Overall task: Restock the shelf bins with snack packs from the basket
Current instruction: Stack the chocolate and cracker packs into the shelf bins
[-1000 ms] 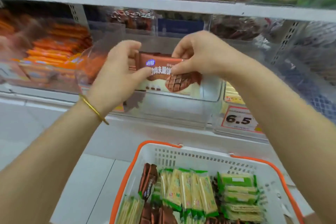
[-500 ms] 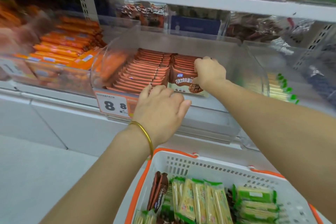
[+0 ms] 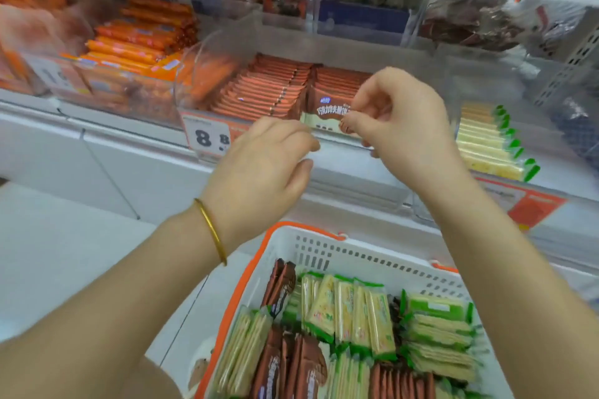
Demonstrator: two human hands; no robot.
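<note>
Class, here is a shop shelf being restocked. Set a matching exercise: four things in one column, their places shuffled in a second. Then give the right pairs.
Things:
1. gold bangle
2. 8.8 price tag
3. orange packs
4. basket

Places:
A. in the left bin
B. on the left wrist
C. lowest in the view
D. on the front of the middle bin

Pairs: 1-B, 2-D, 3-A, 4-C
</note>
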